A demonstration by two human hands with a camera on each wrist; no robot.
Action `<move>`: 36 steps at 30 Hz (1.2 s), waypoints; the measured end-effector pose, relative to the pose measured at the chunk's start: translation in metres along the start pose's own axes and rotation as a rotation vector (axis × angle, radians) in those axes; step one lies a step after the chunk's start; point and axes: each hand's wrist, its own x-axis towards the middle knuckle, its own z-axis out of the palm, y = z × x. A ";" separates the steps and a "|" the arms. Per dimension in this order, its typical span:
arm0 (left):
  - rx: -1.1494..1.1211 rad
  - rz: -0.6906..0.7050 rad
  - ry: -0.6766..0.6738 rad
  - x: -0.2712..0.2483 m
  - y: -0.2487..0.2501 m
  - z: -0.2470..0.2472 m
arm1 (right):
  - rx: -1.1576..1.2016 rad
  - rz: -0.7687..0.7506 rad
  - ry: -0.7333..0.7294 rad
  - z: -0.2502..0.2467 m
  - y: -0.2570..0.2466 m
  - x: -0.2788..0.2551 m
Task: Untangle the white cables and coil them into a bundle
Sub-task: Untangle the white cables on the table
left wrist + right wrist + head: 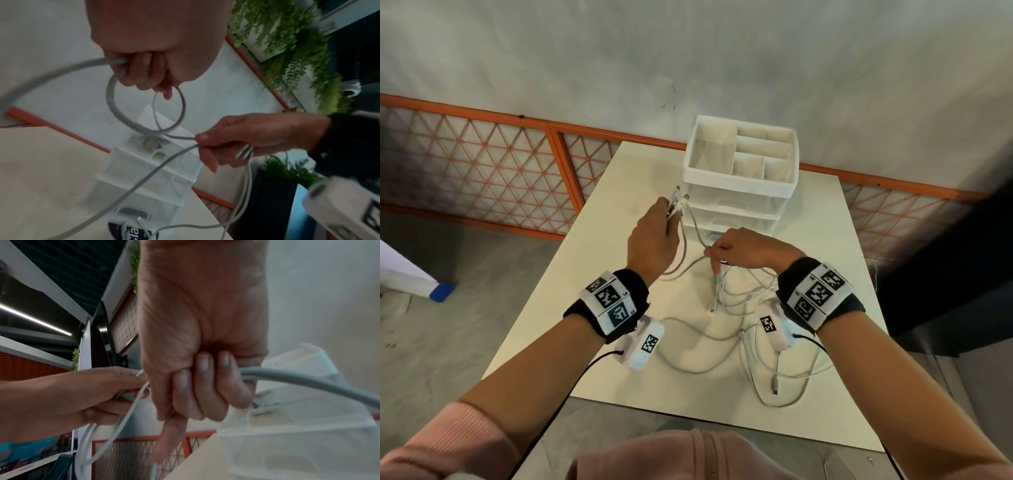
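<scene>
Several white cables [716, 284] lie tangled on the cream table [599, 274], mostly at its right and front. My left hand [667, 219] is raised over the table's middle and grips a bunch of cable ends, whose plugs [678, 200] stick up past the fingers. In the left wrist view that left hand [148, 73] holds a cable loop [112, 100] hanging under it. Just to the right, my right hand [714, 253] pinches strands running between both hands. The right wrist view shows the right hand [201, 386] with fingers curled round a cable [308, 379].
A white drawer unit with a divided top tray [739, 192] stands at the table's far edge, right behind both hands. An orange lattice fence [482, 164] runs along the wall. Bare floor lies left of the table, and a dark object [945, 274] stands to the right.
</scene>
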 end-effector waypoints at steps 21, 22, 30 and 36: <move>-0.427 -0.138 0.047 0.009 -0.015 -0.026 | 0.302 -0.056 0.086 -0.015 0.031 -0.010; -0.422 -0.140 0.129 0.013 -0.019 -0.032 | 0.288 -0.032 0.087 -0.010 0.042 -0.010; -0.290 -0.385 0.458 0.021 -0.065 -0.054 | 0.116 0.174 0.117 0.015 0.091 -0.004; 0.029 -0.263 0.257 0.005 -0.069 -0.029 | 0.117 0.077 0.134 0.016 0.063 0.014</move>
